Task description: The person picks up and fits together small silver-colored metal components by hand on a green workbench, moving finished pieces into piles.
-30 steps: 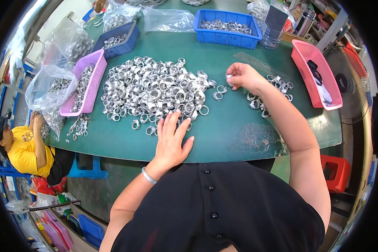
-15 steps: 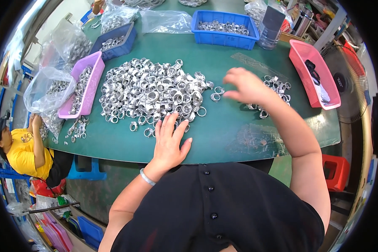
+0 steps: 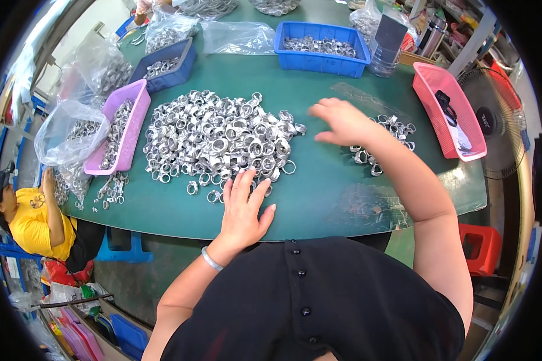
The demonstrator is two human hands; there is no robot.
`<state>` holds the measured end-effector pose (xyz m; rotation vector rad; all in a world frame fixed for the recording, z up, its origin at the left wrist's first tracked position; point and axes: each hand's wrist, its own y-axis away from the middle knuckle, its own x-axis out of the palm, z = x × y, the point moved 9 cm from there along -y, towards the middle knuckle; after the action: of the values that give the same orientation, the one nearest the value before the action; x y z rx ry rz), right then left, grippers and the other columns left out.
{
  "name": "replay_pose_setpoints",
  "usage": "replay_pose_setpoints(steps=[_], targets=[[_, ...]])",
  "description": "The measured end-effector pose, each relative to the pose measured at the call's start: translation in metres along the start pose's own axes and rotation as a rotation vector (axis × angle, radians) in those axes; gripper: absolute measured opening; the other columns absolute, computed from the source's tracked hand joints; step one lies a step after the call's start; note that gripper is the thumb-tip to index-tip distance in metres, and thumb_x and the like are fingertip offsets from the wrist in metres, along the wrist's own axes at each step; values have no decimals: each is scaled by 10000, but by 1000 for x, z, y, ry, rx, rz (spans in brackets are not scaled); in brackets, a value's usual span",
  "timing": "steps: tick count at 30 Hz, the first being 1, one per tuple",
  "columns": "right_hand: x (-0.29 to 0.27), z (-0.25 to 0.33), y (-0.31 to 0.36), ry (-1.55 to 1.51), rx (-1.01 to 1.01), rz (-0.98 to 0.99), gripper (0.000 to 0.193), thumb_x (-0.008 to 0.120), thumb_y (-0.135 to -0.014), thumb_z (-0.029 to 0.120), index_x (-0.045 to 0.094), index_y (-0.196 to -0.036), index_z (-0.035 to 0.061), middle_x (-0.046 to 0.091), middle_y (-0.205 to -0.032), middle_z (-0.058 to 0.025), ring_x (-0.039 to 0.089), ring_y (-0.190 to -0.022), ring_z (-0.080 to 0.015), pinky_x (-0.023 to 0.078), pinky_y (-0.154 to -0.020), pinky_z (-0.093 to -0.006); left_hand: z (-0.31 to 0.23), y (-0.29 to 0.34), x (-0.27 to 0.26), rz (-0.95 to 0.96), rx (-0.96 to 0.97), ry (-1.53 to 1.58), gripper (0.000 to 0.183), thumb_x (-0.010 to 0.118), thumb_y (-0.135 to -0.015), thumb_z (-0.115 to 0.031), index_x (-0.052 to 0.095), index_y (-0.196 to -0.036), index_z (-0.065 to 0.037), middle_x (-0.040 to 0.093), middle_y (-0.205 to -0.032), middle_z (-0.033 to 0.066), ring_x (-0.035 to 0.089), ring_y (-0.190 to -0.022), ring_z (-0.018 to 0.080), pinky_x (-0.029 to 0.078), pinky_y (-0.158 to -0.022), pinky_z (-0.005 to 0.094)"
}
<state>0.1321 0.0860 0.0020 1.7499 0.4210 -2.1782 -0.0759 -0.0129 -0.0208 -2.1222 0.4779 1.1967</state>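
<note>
A large heap of silvery metal rings (image 3: pixel 217 135), many with a small raised block on the band, covers the middle of the green table. At the heap's near edge my left hand (image 3: pixel 244 207) lies palm down, fingers spread, fingertips touching the closest rings. My right hand (image 3: pixel 343 123) is over the table between the heap and a smaller group of rings (image 3: pixel 396 127) on the right. Its fingers stretch leftward, with the thumb apart. Whatever is under the right palm is hidden, and my right forearm covers part of the smaller group.
Blue bins (image 3: pixel 322 63) of rings stand at the back. A purple basket (image 3: pixel 140 123) and plastic bags (image 3: pixel 72 135) of rings are on the left. Right are a pink basket (image 3: pixel 424 90) and a fan (image 3: pixel 494 120). A person in yellow (image 3: pixel 39 219) sits far left.
My right hand has shifted slightly left toward the heap. The loose rings just left of it no longer show. My left hand stays at the heap's near edge.
</note>
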Motion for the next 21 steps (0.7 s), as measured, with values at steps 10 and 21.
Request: replay_pose_setpoints(steps=[10,21], targets=[[29,15,-49,-212,-69,229,701,586,-653,-81,420,-1295,144,498,-1118,-147,540,-1038,-360,458,-864,-417,0,-1,0,12,-4,-8,532,709,-749,-164,517,-1234,-58,373,-1364,208,372,-1263,371,245,-1033,542],[17,-19,-37,-527,-21,-34,397,572,-664,-54,463,-1032,49,527,-956,-89,528,-849,-206,453,-731,-352,-1,0,0,-8,8,4,548,712,-741,-150,505,-1241,-65,370,-1368,207,373,-1259,371,252,-1023,537]])
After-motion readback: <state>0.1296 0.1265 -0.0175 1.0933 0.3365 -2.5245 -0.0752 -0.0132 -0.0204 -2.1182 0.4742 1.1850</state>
